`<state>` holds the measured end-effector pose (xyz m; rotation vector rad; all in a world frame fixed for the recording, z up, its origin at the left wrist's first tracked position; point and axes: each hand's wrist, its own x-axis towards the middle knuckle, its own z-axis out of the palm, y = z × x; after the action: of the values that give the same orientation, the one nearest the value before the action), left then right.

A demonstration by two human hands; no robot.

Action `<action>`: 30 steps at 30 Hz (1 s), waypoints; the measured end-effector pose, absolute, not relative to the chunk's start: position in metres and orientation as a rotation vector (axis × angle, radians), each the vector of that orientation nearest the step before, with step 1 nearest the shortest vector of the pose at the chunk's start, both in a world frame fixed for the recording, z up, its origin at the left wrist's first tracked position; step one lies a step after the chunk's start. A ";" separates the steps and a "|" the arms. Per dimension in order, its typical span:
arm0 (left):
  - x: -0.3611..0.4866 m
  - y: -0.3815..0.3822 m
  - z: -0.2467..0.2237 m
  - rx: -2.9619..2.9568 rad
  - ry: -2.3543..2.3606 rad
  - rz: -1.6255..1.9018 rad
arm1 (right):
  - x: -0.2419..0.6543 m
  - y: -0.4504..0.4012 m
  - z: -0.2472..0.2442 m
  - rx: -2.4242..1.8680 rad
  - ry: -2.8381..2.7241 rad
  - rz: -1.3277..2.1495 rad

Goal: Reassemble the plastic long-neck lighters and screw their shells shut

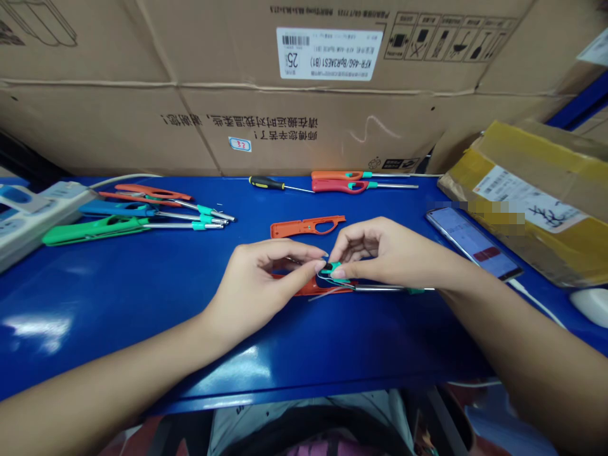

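Observation:
Between my fingertips, just above the blue table, is a small teal trigger piece (340, 273) with a black igniter part (327, 267) and thin wires. My right hand (387, 250) pinches the teal piece between thumb and finger. My left hand (266, 275) is closed in a pinch at the black part's left end. Beneath both hands lies an orange lighter half-shell (308, 288), partly hidden. A metal lighter tube (380, 288) extends rightward from it. The matching orange half-shell (306, 226), with an oval opening, rests behind my hands.
Several long lighters, including a green one (95, 230), lie left beside a white power strip (35, 218). A screwdriver (268, 183) and a red lighter (339, 185) lie at the back before a cardboard box (247, 107). A phone (475, 244) and taped carton (532, 190) stand right.

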<state>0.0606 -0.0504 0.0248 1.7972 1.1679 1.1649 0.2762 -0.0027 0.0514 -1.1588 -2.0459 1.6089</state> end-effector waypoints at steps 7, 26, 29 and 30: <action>0.059 -0.053 0.026 2.227 1.010 1.341 | 0.278 -0.007 0.053 -1.083 -2.059 1.589; 0.053 -0.045 0.029 2.089 1.105 1.071 | 0.274 -0.006 0.051 -1.185 -2.104 1.481; 0.052 -0.042 0.028 1.911 1.139 0.933 | 0.273 -0.004 0.048 -1.221 -2.057 1.539; 0.052 -0.041 0.027 1.854 1.146 0.903 | 0.272 -0.003 0.048 -1.222 -2.047 1.555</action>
<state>0.0518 -0.0412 0.0272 1.8542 1.1457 0.9030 0.2721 -0.0033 0.0476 -1.2218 -2.0469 1.5549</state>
